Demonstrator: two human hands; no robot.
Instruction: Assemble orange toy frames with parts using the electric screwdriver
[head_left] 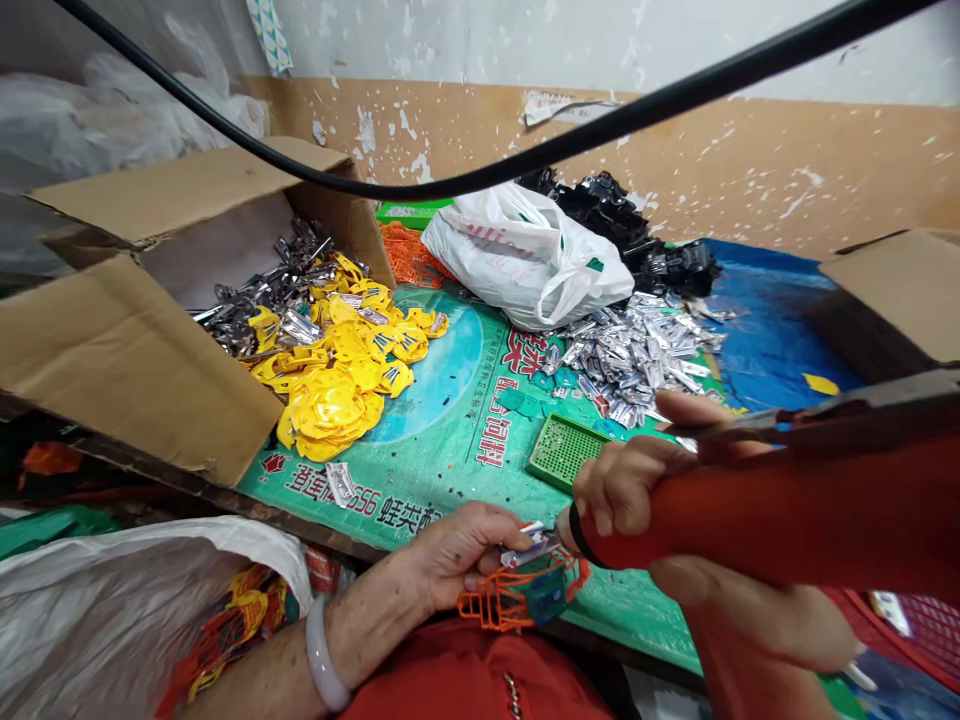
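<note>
My left hand pinches a small silver part against an orange plastic frame at the table's front edge. A dark green piece sits in the frame's lower side. With my right hand I grip a red power screwdriver, its fingers wrapped round the body. The tool's nose points left and meets the silver part; whether a screw is there is hidden. Just beyond the hands stands a green perforated tray with small bits in it.
An open cardboard box lies at left, spilling silver parts and yellow plastic pieces. Behind are a white plastic bag, black parts and heaped silver parts. A black cable hangs across the view. Another box stands right.
</note>
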